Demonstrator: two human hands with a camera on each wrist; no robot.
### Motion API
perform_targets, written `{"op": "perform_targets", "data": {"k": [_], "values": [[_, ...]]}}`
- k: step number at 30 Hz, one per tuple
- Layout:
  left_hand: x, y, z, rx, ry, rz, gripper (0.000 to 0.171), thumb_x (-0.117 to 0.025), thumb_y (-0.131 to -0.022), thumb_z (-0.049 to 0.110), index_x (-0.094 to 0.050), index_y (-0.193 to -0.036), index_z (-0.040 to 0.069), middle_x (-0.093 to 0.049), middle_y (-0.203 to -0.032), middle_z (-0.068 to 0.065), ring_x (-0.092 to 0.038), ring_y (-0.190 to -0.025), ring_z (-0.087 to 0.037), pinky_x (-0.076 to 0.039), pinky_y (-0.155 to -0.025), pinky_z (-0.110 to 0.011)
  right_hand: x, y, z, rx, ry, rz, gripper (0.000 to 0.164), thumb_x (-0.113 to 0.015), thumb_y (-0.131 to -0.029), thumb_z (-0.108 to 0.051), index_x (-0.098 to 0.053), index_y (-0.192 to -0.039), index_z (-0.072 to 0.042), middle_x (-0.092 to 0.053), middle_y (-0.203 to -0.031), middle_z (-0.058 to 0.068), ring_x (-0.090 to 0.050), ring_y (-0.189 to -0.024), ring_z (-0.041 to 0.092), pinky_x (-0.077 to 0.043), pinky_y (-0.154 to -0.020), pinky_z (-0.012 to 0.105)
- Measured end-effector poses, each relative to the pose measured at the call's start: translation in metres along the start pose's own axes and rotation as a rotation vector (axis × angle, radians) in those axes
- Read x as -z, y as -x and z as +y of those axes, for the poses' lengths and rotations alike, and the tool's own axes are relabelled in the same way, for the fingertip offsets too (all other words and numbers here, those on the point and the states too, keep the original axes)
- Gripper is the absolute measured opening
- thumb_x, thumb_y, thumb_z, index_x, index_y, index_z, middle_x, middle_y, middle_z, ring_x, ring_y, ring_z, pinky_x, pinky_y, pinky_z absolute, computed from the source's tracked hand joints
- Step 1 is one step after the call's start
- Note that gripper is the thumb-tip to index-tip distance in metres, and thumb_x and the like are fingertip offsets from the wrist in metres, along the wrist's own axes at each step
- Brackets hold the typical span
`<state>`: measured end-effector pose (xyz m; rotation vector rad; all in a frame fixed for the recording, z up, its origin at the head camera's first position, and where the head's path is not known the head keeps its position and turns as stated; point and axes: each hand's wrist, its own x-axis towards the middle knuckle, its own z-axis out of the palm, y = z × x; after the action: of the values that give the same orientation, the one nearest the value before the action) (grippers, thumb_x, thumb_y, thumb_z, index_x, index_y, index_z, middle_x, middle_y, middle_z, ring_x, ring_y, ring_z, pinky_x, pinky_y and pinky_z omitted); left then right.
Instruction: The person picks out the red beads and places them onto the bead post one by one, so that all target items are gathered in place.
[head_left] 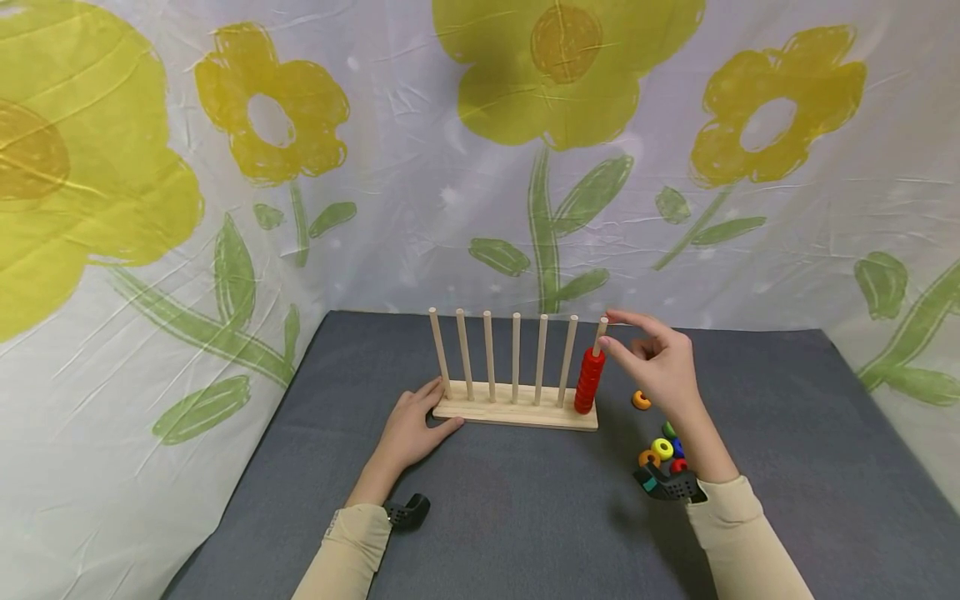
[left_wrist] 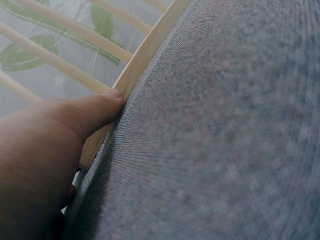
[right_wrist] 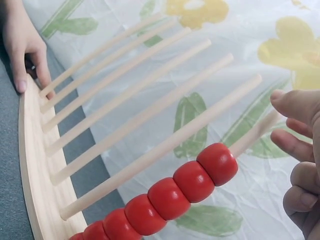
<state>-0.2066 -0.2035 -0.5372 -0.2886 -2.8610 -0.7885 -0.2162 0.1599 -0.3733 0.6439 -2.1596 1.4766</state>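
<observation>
A wooden stand (head_left: 517,412) with a row of upright pegs lies across the table. Its rightmost peg carries a stack of red beads (head_left: 588,383), and the bare peg tip shows above the top bead. My left hand (head_left: 409,430) holds the stand's left end, thumb at the front edge and fingers behind. In the left wrist view the thumb (left_wrist: 102,107) presses against the base. Around the tip of the rightmost peg, my right hand (head_left: 662,367) has thumb and forefinger spread apart with no bead between them. The other pegs (right_wrist: 175,135) bear no beads.
Loose beads lie on the grey tabletop (head_left: 517,517) right of the stand: an orange bead (head_left: 641,400) apart, and a yellow bead (head_left: 662,449) clustered with green, blue, orange and red ones near the right wrist. A flowered cloth (head_left: 405,208) hangs behind.
</observation>
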Motion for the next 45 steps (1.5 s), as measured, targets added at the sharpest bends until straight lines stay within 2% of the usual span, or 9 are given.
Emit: {"op": "perform_targets", "data": {"k": [14, 16, 22, 23, 27, 31, 36, 38, 45], "values": [[0.002, 0.001, 0.004, -0.004, -0.003, 0.013, 0.082, -0.071, -0.091, 0.055, -0.048, -0.153, 0.007, -0.044, -0.156, -0.01, -0.051, -0.102, -0.027, -0.045, -0.085, -0.045, 0.009, 0.006, 0.004, 0.012, 0.003, -0.03, 0.034, -0.076, -0.088, 0.008, -0.071, -0.122, 0.005, -0.031, -0.047, 0.011, -0.021, -0.04, 0.01, -0.021, -0.038, 0.03], [0.001, 0.001, 0.003, -0.003, -0.002, 0.012, 0.082, -0.072, -0.091, 0.055, -0.047, -0.153, 0.007, -0.043, -0.156, -0.01, -0.051, -0.102, -0.027, -0.045, -0.085, -0.045, 0.011, 0.01, 0.007, 0.003, 0.01, -0.028, 0.034, -0.076, -0.088, 0.007, -0.071, -0.121, 0.005, -0.041, -0.05, 0.009, -0.022, -0.04, 0.009, -0.022, -0.038, 0.03], [0.001, 0.0, 0.003, -0.003, -0.005, 0.011, 0.083, -0.071, -0.091, 0.056, -0.045, -0.154, 0.008, -0.043, -0.156, -0.009, -0.051, -0.102, -0.027, -0.045, -0.085, -0.045, 0.019, 0.021, 0.017, -0.038, 0.062, -0.02, 0.033, -0.077, -0.09, 0.002, -0.072, -0.122, 0.0, -0.051, -0.058, 0.008, -0.025, -0.04, 0.006, -0.025, -0.039, 0.03], [0.002, 0.0, 0.003, -0.003, -0.006, 0.011, 0.084, -0.071, -0.091, 0.056, -0.045, -0.154, 0.008, -0.043, -0.156, -0.009, -0.051, -0.102, -0.027, -0.045, -0.085, -0.045, 0.021, 0.022, 0.018, -0.045, 0.068, -0.02, 0.033, -0.077, -0.09, 0.002, -0.072, -0.122, 0.0, -0.048, -0.056, 0.011, -0.024, -0.04, 0.005, -0.024, -0.039, 0.03], [0.002, 0.001, 0.003, 0.001, -0.004, 0.006, 0.083, -0.071, -0.092, 0.055, -0.045, -0.155, 0.008, -0.043, -0.157, -0.009, -0.051, -0.102, -0.028, -0.045, -0.086, -0.046, 0.028, 0.029, 0.023, -0.075, 0.095, -0.014, 0.033, -0.078, -0.089, 0.001, -0.073, -0.122, -0.001, -0.063, -0.07, 0.01, -0.025, -0.041, 0.003, -0.024, -0.039, 0.031], [0.001, 0.001, 0.002, -0.004, -0.005, 0.009, 0.083, -0.071, -0.091, 0.055, -0.045, -0.154, 0.008, -0.043, -0.156, -0.01, -0.051, -0.102, -0.028, -0.045, -0.086, -0.046, 0.035, 0.036, 0.029, -0.078, 0.12, -0.01, 0.033, -0.078, -0.089, 0.001, -0.074, -0.121, -0.003, -0.067, -0.076, 0.006, -0.025, -0.04, 0.003, -0.024, -0.039, 0.03], [0.002, 0.001, 0.003, 0.002, 0.005, 0.006, 0.083, -0.072, -0.091, 0.055, -0.045, -0.154, 0.007, -0.043, -0.156, -0.01, -0.05, -0.104, -0.028, -0.045, -0.088, -0.046, 0.045, 0.045, 0.037, -0.062, 0.131, -0.016, 0.034, -0.078, -0.088, 0.004, -0.073, -0.121, -0.001, -0.055, -0.055, 0.006, -0.024, -0.039, 0.003, -0.024, -0.038, 0.028], [0.002, 0.001, 0.003, 0.008, 0.012, -0.001, 0.083, -0.072, -0.091, 0.055, -0.045, -0.154, 0.008, -0.042, -0.157, -0.009, -0.05, -0.105, -0.028, -0.044, -0.088, -0.046, 0.049, 0.048, 0.04, -0.059, 0.142, -0.019, 0.034, -0.078, -0.087, 0.005, -0.073, -0.12, 0.0, -0.045, -0.048, 0.005, -0.024, -0.039, 0.003, -0.024, -0.038, 0.027], [0.002, 0.0, 0.002, 0.01, 0.004, -0.009, 0.083, -0.071, -0.092, 0.056, -0.045, -0.154, 0.008, -0.042, -0.157, -0.009, -0.05, -0.106, -0.028, -0.045, -0.089, -0.046, 0.062, 0.065, 0.063, -0.077, 0.191, -0.016, 0.035, -0.079, -0.087, 0.004, -0.074, -0.12, -0.005, -0.038, -0.044, 0.001, -0.02, -0.04, -0.005, -0.022, -0.037, 0.027]]}}
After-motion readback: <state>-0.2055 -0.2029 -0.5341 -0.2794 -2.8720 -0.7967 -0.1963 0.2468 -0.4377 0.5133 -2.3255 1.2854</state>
